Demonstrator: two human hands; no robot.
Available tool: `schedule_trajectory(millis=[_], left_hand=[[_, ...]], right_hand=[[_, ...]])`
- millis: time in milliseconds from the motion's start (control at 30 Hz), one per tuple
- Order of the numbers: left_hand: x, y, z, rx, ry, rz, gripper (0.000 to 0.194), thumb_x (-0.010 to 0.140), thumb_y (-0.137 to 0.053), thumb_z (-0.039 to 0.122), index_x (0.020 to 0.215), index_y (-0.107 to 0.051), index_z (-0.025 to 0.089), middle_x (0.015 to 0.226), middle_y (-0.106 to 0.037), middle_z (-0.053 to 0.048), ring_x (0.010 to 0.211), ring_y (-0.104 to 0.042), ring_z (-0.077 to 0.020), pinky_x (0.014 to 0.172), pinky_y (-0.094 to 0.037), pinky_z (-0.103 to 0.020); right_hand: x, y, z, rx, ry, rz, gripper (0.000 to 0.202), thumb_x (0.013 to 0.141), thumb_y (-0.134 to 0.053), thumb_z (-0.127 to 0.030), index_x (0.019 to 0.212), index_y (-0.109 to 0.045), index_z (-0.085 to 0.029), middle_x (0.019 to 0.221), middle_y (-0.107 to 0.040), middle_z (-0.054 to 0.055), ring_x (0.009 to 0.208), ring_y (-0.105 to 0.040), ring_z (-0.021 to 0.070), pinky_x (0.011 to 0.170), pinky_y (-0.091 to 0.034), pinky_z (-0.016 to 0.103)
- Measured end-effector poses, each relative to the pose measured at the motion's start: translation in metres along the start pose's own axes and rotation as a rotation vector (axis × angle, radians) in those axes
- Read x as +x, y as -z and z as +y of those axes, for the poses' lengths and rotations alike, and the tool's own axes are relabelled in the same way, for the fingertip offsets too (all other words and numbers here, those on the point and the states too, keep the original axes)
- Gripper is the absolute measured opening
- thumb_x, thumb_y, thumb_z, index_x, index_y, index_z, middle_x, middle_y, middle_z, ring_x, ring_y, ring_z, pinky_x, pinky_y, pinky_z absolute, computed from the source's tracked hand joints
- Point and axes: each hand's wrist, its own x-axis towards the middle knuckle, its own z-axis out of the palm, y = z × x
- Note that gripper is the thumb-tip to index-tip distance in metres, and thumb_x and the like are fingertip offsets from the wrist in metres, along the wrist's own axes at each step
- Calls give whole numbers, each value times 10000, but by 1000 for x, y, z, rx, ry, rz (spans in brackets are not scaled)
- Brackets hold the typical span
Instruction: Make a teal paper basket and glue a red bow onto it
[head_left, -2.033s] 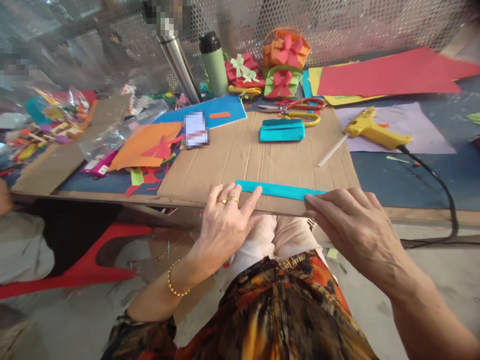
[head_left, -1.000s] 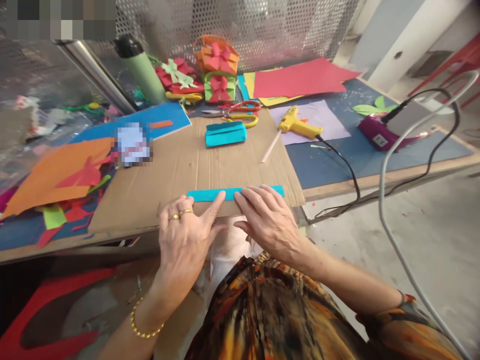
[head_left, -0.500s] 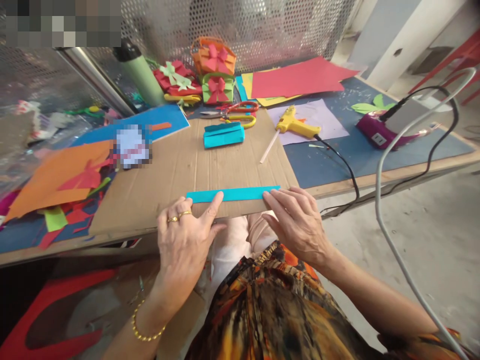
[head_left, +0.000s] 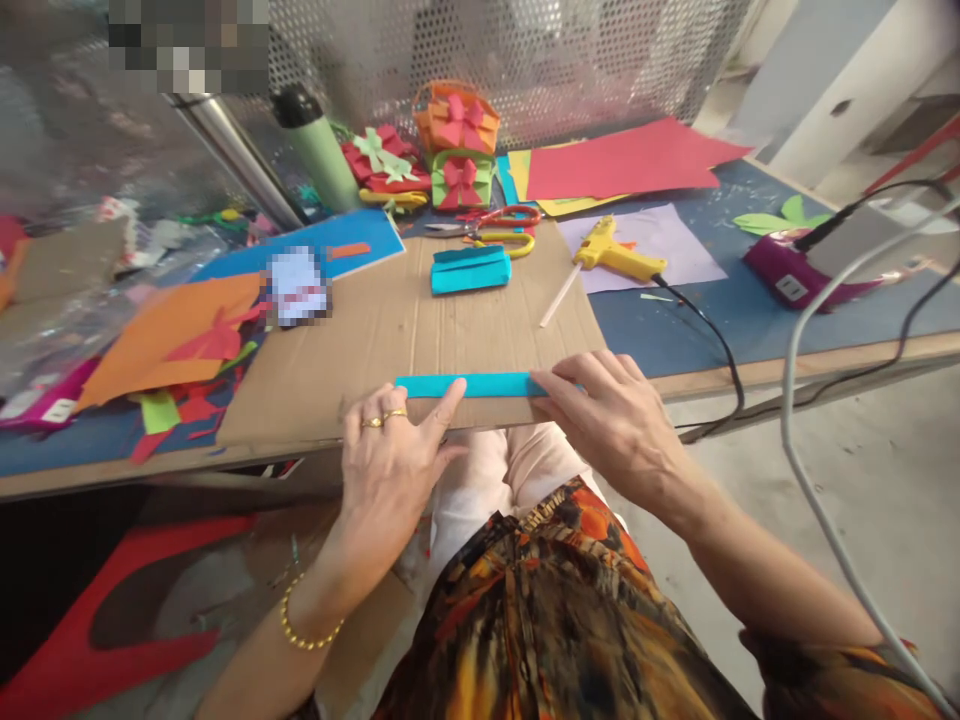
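Note:
A narrow blue paper strip (head_left: 495, 385) lies along the front edge of the brown cardboard sheet (head_left: 360, 340). My left hand (head_left: 394, 450) presses it with the thumb near its middle, while the curled fingers hold its left end. At the right end, the fingers of my right hand (head_left: 615, 420) are bunched together on the strip and cover its tip. Behind it on the cardboard rests a folded blue paper piece (head_left: 470, 272). Farther back are scissors (head_left: 487, 225) with red and yellow handles, beside a yellow glue gun (head_left: 619, 252) with a glue stick in it.
Finished paper baskets with bows (head_left: 461, 150) are stacked at the back near a green bottle (head_left: 319, 150). Coloured sheets (head_left: 637, 160) lie back right. Orange paper (head_left: 169, 325) and scraps cover the left. A purple power strip (head_left: 787, 270) and a white cable (head_left: 795, 400) occupy the right.
The whole view has shifted, so things appear farther right. My right hand's fingers have drawn in and cover more of the strip's right end. My left hand keeps its hold.

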Motion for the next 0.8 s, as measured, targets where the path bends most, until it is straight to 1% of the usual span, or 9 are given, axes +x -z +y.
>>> schedule_trajectory(millis=[67,133,167,233,333,467,600,700,800], left_hand=[[0,-3,-6,-28,-30,56,577,1015,-648,560,1519,-656,278,1198,-669,-202,1171,-638,-362,991,-486,-506],[3,-4,-14,-74,-56,114,527,1059,-574,544,1424,-720,191,1102,-690,-184,1083,-656,-333,979,-478,-496],[6,-4,-18,-102,-61,139,478,1077,-555,508,1361,-749,176,1055,-694,-165,1036,-661,-315,970,-475,-488],[13,-3,-26,-171,-64,173,336,1094,-559,397,1231,-785,190,1006,-699,-126,980,-662,-280,954,-469,-467],[24,-2,-33,-274,-97,199,214,1085,-577,251,1095,-787,209,1020,-720,-97,981,-666,-250,912,-454,-433],[36,-1,-38,-296,-248,209,260,1104,-511,166,1131,-768,193,961,-741,-67,894,-651,-207,863,-422,-402],[44,1,-40,-211,-393,225,343,1107,-442,115,973,-755,161,929,-748,-73,852,-613,-206,838,-402,-395],[48,0,-41,-218,-410,182,394,1103,-411,99,869,-720,169,847,-716,-60,801,-578,-200,824,-400,-384],[51,-6,-43,-294,-380,169,372,1099,-420,116,890,-724,170,868,-711,-65,815,-574,-200,847,-417,-381]], right_hand=[[3,-4,2,58,19,-80,213,1089,-565,-204,912,-681,-201,865,-682,58,785,-542,212,709,-400,347],[2,-3,5,67,45,-121,228,1088,-548,-182,908,-687,-189,849,-665,65,791,-525,218,712,-387,348],[1,-1,6,51,58,-129,220,1086,-540,-170,932,-697,-182,849,-664,71,795,-518,225,711,-379,352],[1,3,6,8,94,-132,214,1078,-527,-144,976,-712,-173,844,-665,79,788,-503,235,704,-362,359],[6,11,5,-39,151,-150,235,1066,-514,-105,965,-717,-172,823,-660,78,765,-492,236,695,-347,361],[16,16,2,-95,219,-182,281,1043,-510,-56,860,-694,-166,775,-623,71,720,-483,223,705,-355,355],[21,16,2,-150,264,-187,308,1013,-528,-31,775,-655,-180,732,-582,60,680,-465,216,702,-351,360],[21,13,5,-135,269,-203,297,1011,-525,-32,785,-650,-178,747,-588,60,681,-473,206,709,-350,363],[22,11,9,-102,236,-231,270,1031,-528,-71,818,-653,-181,788,-616,68,706,-490,208,716,-346,365]])
